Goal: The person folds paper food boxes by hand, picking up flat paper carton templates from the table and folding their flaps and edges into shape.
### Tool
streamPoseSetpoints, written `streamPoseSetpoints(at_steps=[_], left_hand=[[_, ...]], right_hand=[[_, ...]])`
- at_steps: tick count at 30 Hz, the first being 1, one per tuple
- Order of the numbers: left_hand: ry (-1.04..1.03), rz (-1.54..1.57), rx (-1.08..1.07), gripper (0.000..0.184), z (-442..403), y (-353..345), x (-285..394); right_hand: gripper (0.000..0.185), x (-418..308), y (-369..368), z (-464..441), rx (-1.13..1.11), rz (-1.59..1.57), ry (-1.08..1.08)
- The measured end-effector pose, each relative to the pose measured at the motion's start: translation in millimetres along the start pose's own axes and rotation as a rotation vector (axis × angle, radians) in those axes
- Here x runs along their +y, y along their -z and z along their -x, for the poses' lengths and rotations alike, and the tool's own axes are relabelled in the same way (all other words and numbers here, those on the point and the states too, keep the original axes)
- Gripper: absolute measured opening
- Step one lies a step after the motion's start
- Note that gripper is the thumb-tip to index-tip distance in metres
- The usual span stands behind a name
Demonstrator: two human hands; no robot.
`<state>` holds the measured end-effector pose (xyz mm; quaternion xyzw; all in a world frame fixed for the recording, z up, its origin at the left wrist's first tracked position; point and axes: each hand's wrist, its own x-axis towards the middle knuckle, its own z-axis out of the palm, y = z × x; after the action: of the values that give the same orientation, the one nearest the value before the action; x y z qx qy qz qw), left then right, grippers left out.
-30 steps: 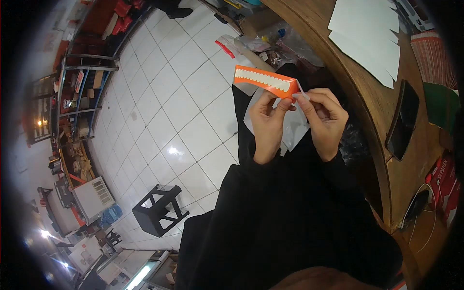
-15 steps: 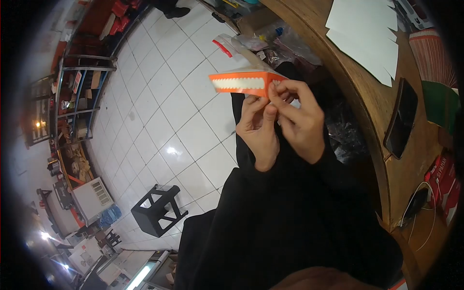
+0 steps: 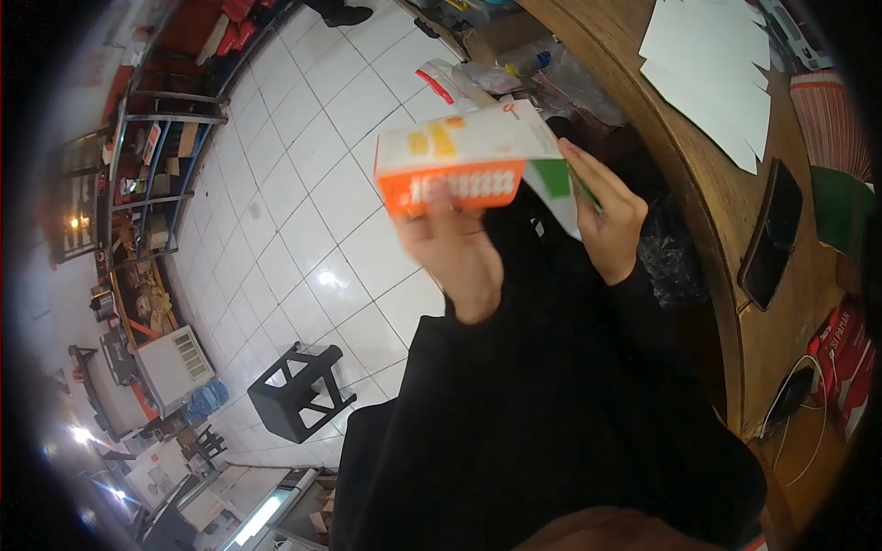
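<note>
A white and orange cardboard box [image 3: 459, 140], with a row of white scalloped shapes on its orange side, is held up over my lap. My left hand [image 3: 457, 257] supports it from below, its fingers against the orange side and partly blurred. At the box's right end my right hand [image 3: 609, 216] holds a flap, fingers stretched along its edge and thumb on the near side. A green patch [image 3: 554, 177] shows on the open right end. The inside of the box is hidden from me.
To the right, a curved wooden desk [image 3: 707, 220] carries a phone [image 3: 772, 234], white cut sheets [image 3: 707, 73] and a stack of striped card pieces [image 3: 831, 119]. A black stool [image 3: 299, 390] stands on the tiled floor. Plastic bags [image 3: 579, 87] lie beside the desk.
The box has turned so its white printed face now shows, and its right end has come open. My hands have moved apart, the left one to the left, the right one slightly right.
</note>
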<state>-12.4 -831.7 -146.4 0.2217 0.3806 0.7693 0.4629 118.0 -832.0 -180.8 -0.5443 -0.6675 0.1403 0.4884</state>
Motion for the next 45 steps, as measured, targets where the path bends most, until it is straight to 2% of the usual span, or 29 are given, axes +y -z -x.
streamPoseSetpoints(at_steps=[1, 2, 4, 6, 8, 9, 11, 12, 13, 15, 16, 17, 19, 20, 21, 23, 27, 29, 30, 33, 35, 39, 40, 41, 43, 45], left_hand=[[0.052, -0.073, -0.024, 0.033, 3, -3, -5], [0.286, 0.054, -0.164, 0.048, 11, -1, -4], [0.276, -0.107, -0.103, 0.042, 10, -2, -15], [0.301, -0.168, -0.096, 0.038, 5, 5, -13], [0.158, -0.395, -0.238, 0.026, -1, 12, -15], [0.16, -0.398, -0.238, 0.026, 1, 13, -14], [-0.163, -0.614, -0.384, 0.023, 5, 13, -16], [-0.153, -0.641, -0.42, 0.023, 7, 18, -22], [-0.15, -0.641, -0.423, 0.023, 11, 17, -31], [0.04, -0.389, -0.26, 0.032, 22, 12, -50], [-0.304, -0.811, -0.388, 0.032, 21, 14, -55], [-0.301, -0.811, -0.392, 0.032, 23, 17, -58], [0.057, -0.533, -0.325, 0.032, 24, 8, -53], [0.023, -0.541, -0.316, 0.03, 24, 4, -51], [0.022, -0.543, -0.316, 0.03, 24, 0, -48], [0.27, -0.328, -0.242, 0.03, 23, -6, -45], [0.293, -0.38, -0.277, 0.03, 21, 7, -48], [0.218, -0.622, -0.33, 0.031, 22, 8, -43], [0.218, -0.623, -0.33, 0.031, 23, 6, -40], [0.287, -0.658, -0.283, 0.03, 24, 3, -38], [0.339, -0.609, -0.378, 0.027, 20, 13, -45], [0.425, -0.445, -0.337, 0.023, 19, 4, -37], [0.503, -0.322, -0.316, 0.022, 19, -1, -34], [0.58, -0.196, -0.295, 0.021, 19, -4, -32], [0.518, -0.277, -0.313, 0.021, 16, 1, -33], [0.455, -0.364, -0.325, 0.022, 14, 9, -36]], right_hand=[[0.047, -3, 1, -1, -0.001, -0.001, -0.001], [0.042, -7, 3, -2, -0.042, -0.02, 0.07], [0.035, -9, 5, -3, -0.071, -0.021, 0.174], [0.031, -6, 15, -6, -0.113, -0.048, 0.13], [0.018, -7, 25, -7, -0.193, -0.155, 0.021], [0.018, -6, 25, -5, -0.192, -0.156, 0.017], [0.015, -4, 26, -3, -0.009, -0.276, -0.19], [0.014, -7, 23, -4, 0.126, -0.288, -0.274], [0.014, -6, 22, -4, 0.128, -0.286, -0.277], [0.015, -3, 18, -3, 0.228, -0.355, -0.373], [0.017, -11, 22, -5, 0.191, -0.265, -0.409], [0.017, -11, 22, -4, 0.193, -0.263, -0.412], [0.017, -9, 21, -4, 0.228, -0.557, -0.533], [0.018, -13, 26, -5, 0.218, -0.658, -0.646], [0.018, -13, 29, -5, 0.218, -0.66, -0.646], [0.019, -11, 34, -4, 0.112, -0.618, -0.578], [0.019, -13, 38, -5, 0.041, -0.605, -0.532], [0.021, -11, 39, -3, 0.017, -0.608, -0.522], [0.021, -12, 39, -3, 0.017, -0.609, -0.522], [0.021, -16, 38, -3, -0.029, -0.641, -0.585], [0.018, -17, 34, -1, -0.04, -0.619, -0.52], [0.016, -16, 27, -1, 0.106, -0.734, -0.52], [0.016, -17, 27, -1, 0.105, -0.734, -0.521], [0.013, -19, 27, -2, 0.103, -0.705, -0.521], [0.011, -17, 29, -5, 0.102, -0.672, -0.517], [0.008, -10, 30, -6, -0.031, -0.302, -0.26]])
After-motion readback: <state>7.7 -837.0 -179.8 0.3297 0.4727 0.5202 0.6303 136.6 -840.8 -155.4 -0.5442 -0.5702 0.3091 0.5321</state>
